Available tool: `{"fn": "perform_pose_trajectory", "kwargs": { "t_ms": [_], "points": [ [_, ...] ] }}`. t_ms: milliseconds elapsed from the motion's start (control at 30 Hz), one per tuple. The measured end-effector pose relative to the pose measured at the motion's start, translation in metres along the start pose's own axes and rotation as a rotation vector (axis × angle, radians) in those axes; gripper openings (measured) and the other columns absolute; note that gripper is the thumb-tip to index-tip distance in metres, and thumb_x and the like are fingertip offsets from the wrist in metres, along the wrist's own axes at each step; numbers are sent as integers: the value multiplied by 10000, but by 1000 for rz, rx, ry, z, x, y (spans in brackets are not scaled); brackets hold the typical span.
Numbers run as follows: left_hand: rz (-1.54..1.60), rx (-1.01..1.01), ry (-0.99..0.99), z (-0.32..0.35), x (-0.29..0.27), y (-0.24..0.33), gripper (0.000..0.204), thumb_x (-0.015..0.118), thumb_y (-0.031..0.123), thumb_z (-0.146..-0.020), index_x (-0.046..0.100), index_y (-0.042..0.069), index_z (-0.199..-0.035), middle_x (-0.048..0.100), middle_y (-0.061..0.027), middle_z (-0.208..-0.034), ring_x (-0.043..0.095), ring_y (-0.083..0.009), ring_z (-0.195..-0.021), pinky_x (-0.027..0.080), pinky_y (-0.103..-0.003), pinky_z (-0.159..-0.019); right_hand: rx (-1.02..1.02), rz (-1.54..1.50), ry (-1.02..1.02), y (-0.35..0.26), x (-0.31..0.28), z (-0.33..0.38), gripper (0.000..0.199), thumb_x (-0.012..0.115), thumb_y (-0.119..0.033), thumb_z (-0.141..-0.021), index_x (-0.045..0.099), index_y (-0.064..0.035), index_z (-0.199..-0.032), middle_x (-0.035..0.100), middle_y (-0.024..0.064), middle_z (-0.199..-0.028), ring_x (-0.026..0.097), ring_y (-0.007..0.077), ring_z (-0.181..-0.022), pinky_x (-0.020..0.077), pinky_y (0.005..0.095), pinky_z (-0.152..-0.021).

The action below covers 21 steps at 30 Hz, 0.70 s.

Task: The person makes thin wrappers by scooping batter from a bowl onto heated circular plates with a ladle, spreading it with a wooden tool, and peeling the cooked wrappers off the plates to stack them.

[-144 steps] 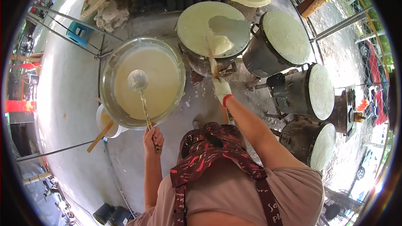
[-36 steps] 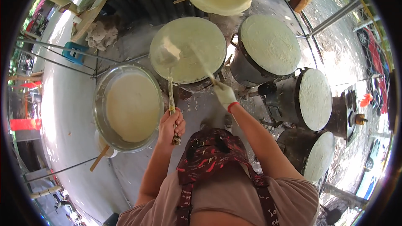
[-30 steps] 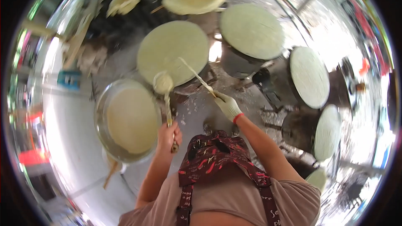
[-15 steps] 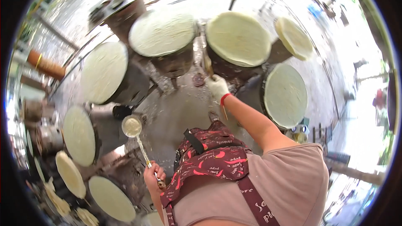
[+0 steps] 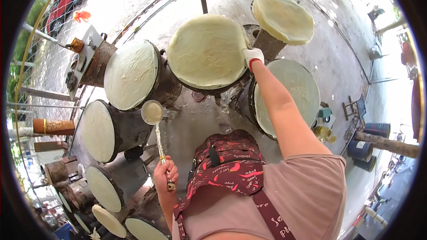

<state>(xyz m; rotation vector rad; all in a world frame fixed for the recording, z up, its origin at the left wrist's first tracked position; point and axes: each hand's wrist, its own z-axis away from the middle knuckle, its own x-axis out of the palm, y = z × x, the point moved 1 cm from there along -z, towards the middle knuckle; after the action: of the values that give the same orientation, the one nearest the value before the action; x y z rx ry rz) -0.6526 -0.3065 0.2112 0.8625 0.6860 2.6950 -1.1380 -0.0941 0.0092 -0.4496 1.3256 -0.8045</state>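
Note:
My left hand (image 5: 166, 174) is closed round the handle of a long metal ladle (image 5: 152, 112), whose round bowl holds pale batter. My right hand (image 5: 254, 56), in a white glove with a red cuff, is at the right rim of a large round flatbread (image 5: 207, 51) on the middle drum griddle. Its fingers are bent at the sheet's edge; the glove hides what they grip. Below my right forearm, another pale round sheet (image 5: 284, 95) covers a drum griddle. To the left of the middle one, a white round sheet (image 5: 131, 75) lies on its own griddle.
More drum griddles with pale sheets (image 5: 98, 131) curve down my left side. A thick stack of round flatbreads (image 5: 284, 18) stands at the far right on a drum support. Blue buckets (image 5: 360, 150) and a small stool (image 5: 351, 109) are at the right. A wire fence (image 5: 49, 6) edges the far left.
My view has shifted, so the griddles sit differently. My right hand has moved from the gap between two griddles to the middle flatbread's right rim. The left hand keeps the ladle.

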Motion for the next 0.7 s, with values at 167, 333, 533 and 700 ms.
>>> {"fn": "perform_pose_trajectory", "kwargs": {
  "t_ms": [167,333,533,700],
  "points": [
    [-167,-55,27,-12,8,-8,154,450,31,-906,483,-14,-1051,394,-5,-654,335,-53,-428,293,-202,-347,-101,-725,39,-52,-24,40,222,625,-149,-774,691,-5,-928,629,15,-693,559,92,-609,443,272,-564],
    [-324,-133,-50,-24,-1,0,141,474,55,-916,500,4,-1045,397,3,-660,345,-56,-446,299,-205,-357,63,-1032,174,-35,-125,115,224,629,-159,-772,687,13,-905,614,24,-681,543,95,-609,428,266,-547],
    [-380,-232,-128,-48,7,-6,135,472,46,-915,503,2,-1039,408,-1,-663,360,-63,-454,316,-209,-363,418,-993,576,186,-215,200,240,656,-174,-766,655,-29,-956,542,-38,-631,452,63,-456,334,240,-405],
    [-440,-323,-213,-56,10,-17,141,458,51,-924,500,-5,-1046,409,-5,-661,369,-67,-460,321,-212,-364,522,-423,653,325,-226,178,309,656,-205,-719,681,-8,-956,664,79,-787,610,193,-678,464,306,-626]
  ]
}}
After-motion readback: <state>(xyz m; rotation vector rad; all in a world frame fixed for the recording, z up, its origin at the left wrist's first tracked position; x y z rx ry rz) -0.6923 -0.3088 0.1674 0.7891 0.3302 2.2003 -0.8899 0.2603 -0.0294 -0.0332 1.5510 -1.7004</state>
